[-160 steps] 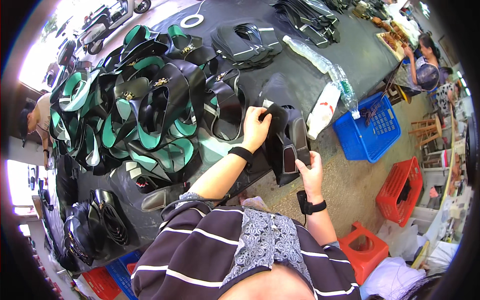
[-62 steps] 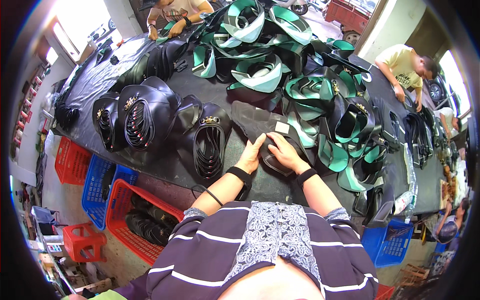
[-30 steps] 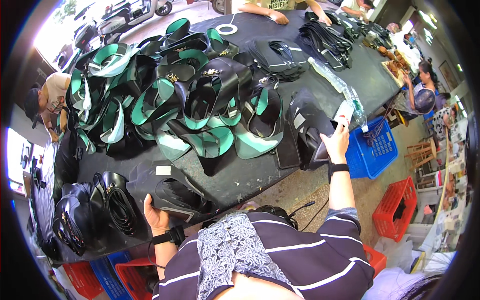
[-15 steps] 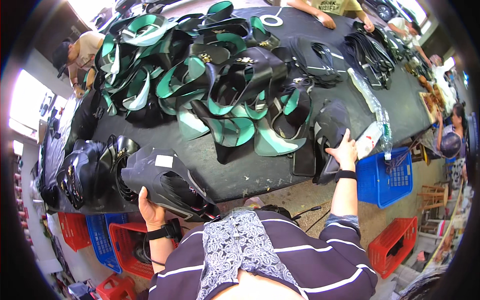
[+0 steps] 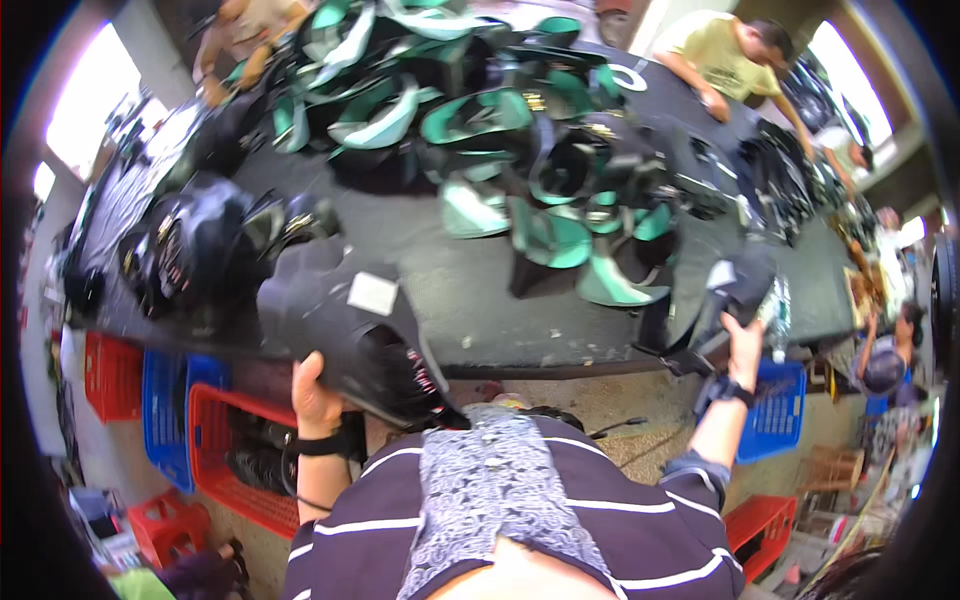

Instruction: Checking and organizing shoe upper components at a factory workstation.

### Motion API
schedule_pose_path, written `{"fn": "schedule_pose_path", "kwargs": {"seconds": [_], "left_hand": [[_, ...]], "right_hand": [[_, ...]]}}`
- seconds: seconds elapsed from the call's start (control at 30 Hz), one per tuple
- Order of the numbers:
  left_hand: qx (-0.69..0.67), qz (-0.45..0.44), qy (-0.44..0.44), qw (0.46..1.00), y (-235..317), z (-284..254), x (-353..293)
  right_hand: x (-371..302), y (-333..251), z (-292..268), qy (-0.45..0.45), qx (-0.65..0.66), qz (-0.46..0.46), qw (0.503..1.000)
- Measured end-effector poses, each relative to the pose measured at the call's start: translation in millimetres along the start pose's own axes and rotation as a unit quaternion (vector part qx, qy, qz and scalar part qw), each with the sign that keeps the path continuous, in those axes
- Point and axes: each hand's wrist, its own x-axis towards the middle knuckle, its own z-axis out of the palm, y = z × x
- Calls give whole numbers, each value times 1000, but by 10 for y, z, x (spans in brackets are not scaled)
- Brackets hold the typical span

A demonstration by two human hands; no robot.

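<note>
My left hand [image 5: 318, 400] grips the near edge of a bundle of black shoe uppers [image 5: 330, 300] with a white label on top; the thumb shows, the other fingers are hidden underneath. The bundle overhangs the table's near edge. On the right, my right hand [image 5: 742, 348] is closed around a smaller dark bundle of shoe uppers [image 5: 748, 285], its thumb and fingers partly blurred. Beyond my hands lies a large heap of black shoe uppers with green linings [image 5: 550, 235], some carrying gold ornaments. More black shoe uppers [image 5: 190, 245] stand at the table's left end.
The dark table [image 5: 450, 310] spans the view. Red [image 5: 240, 450] and blue crates [image 5: 165, 420] stand below its left side, another blue crate [image 5: 775, 420] below the right. Co-workers [image 5: 725, 65] work along the far and right sides. A clear plastic bag [image 5: 780, 320] lies beside my right hand.
The view has turned, shifting the heap rightward. My right hand has gone from lying spread on the dark bundle to gripping it, and the bundle has tilted. My left hand keeps its hold.
</note>
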Motion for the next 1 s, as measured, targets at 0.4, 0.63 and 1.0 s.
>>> {"fn": "schedule_pose_path", "kwargs": {"seconds": [0.4, 0.63, 1.0], "left_hand": [[45, 98, -87, 990, 1238, -918, -608], [-75, 218, 46, 972, 1835, -1915, -1454], [-248, 334, 447, 792, 1581, -3073, -2950]], "right_hand": [[-2387, -2230, 1251, -302, 273, -57, 912], [-3302, -3426, 2495, -576, 304, -35, 758], [-4739, -4331, 3837, -854, 140, -53, 499]]}}
